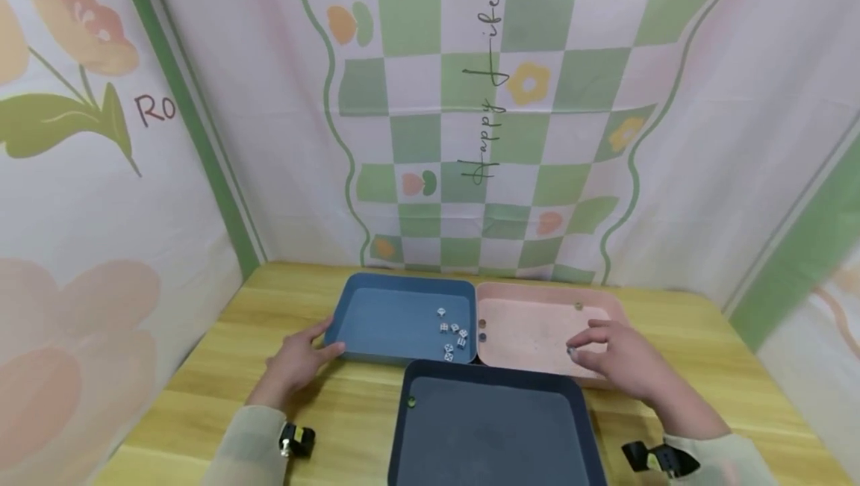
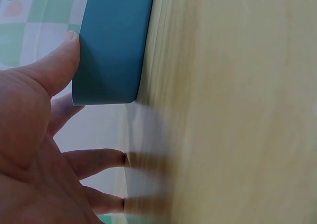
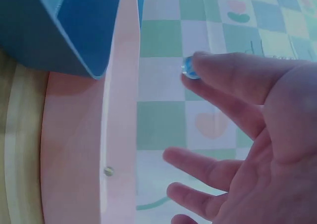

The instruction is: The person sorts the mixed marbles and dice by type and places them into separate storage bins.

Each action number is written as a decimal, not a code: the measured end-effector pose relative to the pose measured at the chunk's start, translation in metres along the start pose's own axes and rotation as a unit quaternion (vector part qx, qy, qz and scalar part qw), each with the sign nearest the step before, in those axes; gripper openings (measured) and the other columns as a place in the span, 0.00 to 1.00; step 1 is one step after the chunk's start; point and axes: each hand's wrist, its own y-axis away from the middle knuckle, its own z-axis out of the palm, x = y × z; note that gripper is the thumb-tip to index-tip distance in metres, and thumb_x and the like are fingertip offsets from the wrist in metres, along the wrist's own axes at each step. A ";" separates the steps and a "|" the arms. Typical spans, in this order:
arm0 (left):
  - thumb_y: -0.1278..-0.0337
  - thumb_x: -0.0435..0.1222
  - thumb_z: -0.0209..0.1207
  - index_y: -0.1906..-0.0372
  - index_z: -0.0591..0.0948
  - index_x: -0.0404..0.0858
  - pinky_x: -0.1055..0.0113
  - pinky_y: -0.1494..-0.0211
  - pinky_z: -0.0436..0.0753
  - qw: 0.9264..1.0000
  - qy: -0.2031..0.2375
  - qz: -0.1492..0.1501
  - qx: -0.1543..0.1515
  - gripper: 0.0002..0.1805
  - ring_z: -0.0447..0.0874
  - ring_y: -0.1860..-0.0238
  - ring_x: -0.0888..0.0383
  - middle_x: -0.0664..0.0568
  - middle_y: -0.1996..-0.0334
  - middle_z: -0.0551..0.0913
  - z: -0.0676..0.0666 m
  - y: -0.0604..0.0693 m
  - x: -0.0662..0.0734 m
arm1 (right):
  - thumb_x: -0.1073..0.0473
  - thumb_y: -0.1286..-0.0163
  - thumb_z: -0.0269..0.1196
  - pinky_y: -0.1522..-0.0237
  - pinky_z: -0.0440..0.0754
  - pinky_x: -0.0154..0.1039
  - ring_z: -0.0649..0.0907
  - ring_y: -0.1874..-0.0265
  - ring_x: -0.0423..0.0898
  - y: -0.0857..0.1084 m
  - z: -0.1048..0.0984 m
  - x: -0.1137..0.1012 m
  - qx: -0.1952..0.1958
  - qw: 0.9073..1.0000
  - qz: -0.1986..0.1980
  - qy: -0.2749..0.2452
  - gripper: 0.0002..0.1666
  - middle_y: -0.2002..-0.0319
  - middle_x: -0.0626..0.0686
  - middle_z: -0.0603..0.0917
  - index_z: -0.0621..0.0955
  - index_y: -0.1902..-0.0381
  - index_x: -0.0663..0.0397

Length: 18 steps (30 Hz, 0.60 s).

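Observation:
My left hand (image 1: 298, 359) holds the left end of a blue tray (image 1: 383, 322), thumb and index finger about its near corner. In the left wrist view the thumb lies at the tray's rim. White dice (image 1: 449, 349), several of them, are scattered in the tray's right part. Over the pink tray (image 1: 527, 351), my right hand (image 1: 625, 359) pinches a clear blue glass marble (image 3: 189, 68) between thumb and index finger, other fingers spread. Inside the pink tray are a brown marble (image 1: 482, 323) and a blue marble (image 1: 482, 337) at the left wall, and a greenish marble (image 1: 578, 306) at the back.
A dark grey tray (image 1: 497, 426) stands in front of the other two, with a green marble (image 1: 412, 402) near its left wall. All three trays stand on a wooden table (image 1: 349, 419). Behind the table hangs a patterned curtain (image 1: 470, 128).

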 end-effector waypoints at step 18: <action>0.34 0.59 0.57 0.22 0.59 0.55 0.19 0.44 0.29 1.000 0.000 -0.002 -0.006 0.39 0.40 0.28 0.24 0.36 0.28 0.62 -0.002 0.005 0.004 | 0.52 0.29 0.65 0.46 0.73 0.65 0.65 0.37 0.73 -0.030 0.001 0.016 0.033 0.998 0.037 -0.042 0.18 0.35 0.72 0.68 0.86 0.51 0.61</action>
